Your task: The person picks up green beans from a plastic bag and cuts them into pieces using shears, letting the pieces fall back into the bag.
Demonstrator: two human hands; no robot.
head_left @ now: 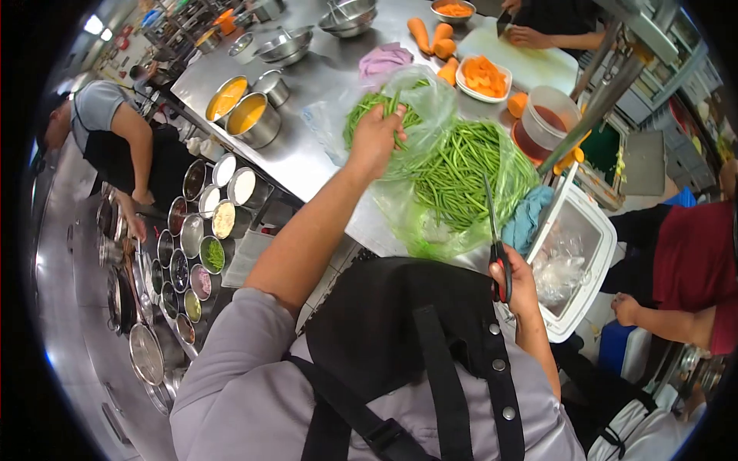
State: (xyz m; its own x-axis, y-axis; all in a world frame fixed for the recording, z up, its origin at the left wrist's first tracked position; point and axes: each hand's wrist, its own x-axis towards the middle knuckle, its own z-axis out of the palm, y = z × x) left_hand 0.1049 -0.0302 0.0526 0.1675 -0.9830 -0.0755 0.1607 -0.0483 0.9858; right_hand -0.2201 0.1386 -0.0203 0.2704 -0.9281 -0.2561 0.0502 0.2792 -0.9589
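My left hand [375, 140] is closed round several green beans [403, 123] over a clear plastic bag [434, 94] on the steel table. Closer to me, a big heap of long green beans [465, 173] lies on another spread plastic bag [427, 238]. Scissors [498, 253] with black and red handles are in my right hand [519, 283], at the near right edge of the heap. Their blades point away from me and look closed. Beside them is a crumpled blue cloth [529, 219].
Carrots [419, 34], a container of cut carrot [486, 77] and a plastic tub [550, 115] stand beyond the beans. Pots of orange liquid [254, 119] are at left. A white bin [592, 253] is at my right. Co-workers stand at left, right and across the table, one at a cutting board [530, 65].
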